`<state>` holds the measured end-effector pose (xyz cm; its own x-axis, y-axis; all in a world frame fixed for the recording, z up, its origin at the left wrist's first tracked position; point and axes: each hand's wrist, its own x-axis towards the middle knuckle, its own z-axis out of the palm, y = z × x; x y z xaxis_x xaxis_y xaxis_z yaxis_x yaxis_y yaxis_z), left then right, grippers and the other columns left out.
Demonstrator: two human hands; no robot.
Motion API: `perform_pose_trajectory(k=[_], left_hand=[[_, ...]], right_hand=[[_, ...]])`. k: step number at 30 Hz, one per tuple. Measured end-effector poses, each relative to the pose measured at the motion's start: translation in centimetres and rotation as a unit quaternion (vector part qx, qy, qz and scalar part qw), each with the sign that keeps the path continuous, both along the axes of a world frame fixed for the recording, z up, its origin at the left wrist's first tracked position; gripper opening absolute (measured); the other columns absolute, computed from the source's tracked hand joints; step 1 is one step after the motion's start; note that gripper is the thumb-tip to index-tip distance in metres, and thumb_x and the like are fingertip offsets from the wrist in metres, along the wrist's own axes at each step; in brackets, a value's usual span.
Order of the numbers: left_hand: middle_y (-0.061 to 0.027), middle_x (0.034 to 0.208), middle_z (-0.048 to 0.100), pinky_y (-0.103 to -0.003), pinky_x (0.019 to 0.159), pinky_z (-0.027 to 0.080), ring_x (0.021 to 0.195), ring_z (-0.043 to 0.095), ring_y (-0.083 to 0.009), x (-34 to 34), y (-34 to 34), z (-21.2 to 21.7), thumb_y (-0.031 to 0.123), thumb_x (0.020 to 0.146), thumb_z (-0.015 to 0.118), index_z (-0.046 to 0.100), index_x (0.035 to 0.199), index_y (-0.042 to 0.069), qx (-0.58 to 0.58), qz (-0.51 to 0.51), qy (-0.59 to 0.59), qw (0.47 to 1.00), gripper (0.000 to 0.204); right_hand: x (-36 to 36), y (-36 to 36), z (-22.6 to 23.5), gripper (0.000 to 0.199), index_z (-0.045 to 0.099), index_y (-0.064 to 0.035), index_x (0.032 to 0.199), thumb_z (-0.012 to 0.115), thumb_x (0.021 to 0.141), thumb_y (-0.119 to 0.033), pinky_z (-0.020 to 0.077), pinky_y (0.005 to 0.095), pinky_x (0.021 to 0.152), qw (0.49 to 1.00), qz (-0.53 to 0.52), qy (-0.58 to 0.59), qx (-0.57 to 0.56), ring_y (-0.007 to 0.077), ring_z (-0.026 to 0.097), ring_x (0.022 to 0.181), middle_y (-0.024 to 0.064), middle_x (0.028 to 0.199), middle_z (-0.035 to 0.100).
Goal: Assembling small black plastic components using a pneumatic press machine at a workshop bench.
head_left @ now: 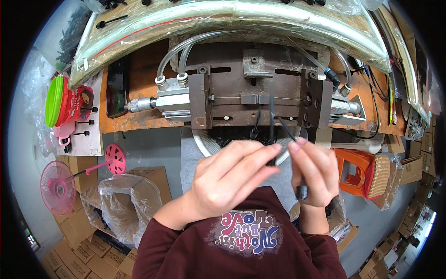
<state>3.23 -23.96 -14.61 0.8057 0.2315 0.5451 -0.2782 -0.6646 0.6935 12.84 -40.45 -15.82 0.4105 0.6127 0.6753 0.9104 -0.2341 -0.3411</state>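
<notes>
So, your right hand [318, 174] pinches a thin black stick [287, 129] that pokes out past your fingertips, toward the brown metal machine [227, 86]. Your left hand [230, 174] is just beside it, with its fingers close together. A blurry dark rod [272, 118] shows near their tips, but I can't tell if you hold it.

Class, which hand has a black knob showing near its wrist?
The right hand: the knob shows beside its palm. None shows near the wrist of the left hand.
</notes>
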Motion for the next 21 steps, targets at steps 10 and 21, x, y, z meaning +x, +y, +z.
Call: perform_pose_trajectory(k=[10,21], left_hand=[[-0.015,0.121,0.068,-0.025,0.056,0.048,0.061,0.061,-0.0116,1.4,0.8,-3.1,0.011,0.076,0.074,0.071,0.093,-0.001,0.249,0.072,0.061,0.964,0.021],[-0.0088,0.118,0.07,-0.025,0.056,0.047,0.062,0.063,-0.0138,1.4,0.8,-2.2,0.014,0.07,0.081,0.072,0.093,0.006,0.239,0.079,0.093,0.963,0.025]], right_hand=[[0.2,0.2,-0.3,0.034,0.063,-0.0024,0.112,0.071,0.081,0.01,0.0501,0.0312,0.077,0.995,-0.076,0.003,0.066,0.0224,0.064,0.085,0.0118,0.104,0.071],[0.1,-0.7,-0.4,0.039,0.057,-0.0018,0.116,0.069,0.081,0.011,0.0493,0.0296,0.076,0.996,-0.063,0.019,0.052,0.022,0.063,0.084,0.0136,0.108,0.072]])
